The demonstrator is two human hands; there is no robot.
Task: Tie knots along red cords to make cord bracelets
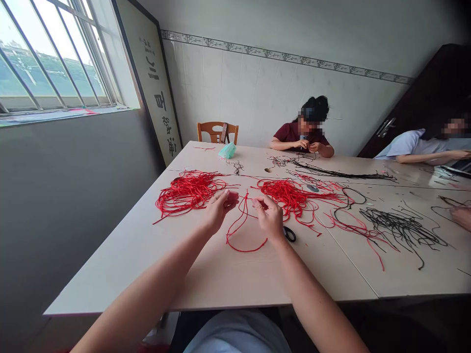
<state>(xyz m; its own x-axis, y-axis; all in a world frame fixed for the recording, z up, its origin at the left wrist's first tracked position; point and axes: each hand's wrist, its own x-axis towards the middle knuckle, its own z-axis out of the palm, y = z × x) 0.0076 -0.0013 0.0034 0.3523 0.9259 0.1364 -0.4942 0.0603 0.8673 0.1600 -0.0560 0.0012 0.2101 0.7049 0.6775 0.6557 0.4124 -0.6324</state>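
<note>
Between my hands a thin red cord [246, 250] hangs in a loop, with a knot near its top. My left hand [221, 211] is closed on one end of this cord, on the left of the knot. On the other side, my right hand [269, 215] pinches a cord end between thumb and fingers. Black-handled scissors [290, 234] lie on the table beside my right wrist, partly hidden by it. A heap of red cords [189, 191] spreads beyond my left hand, and a second red heap [283, 193] lies behind my right hand.
The pale table [147, 274] also holds black cords [401, 225] at right and a green plastic bag [227, 150] at the back. A person in a dark red top [285, 131] works across from me. Another person in white [408, 143] sits at right; someone's hand [461, 215] shows at the edge.
</note>
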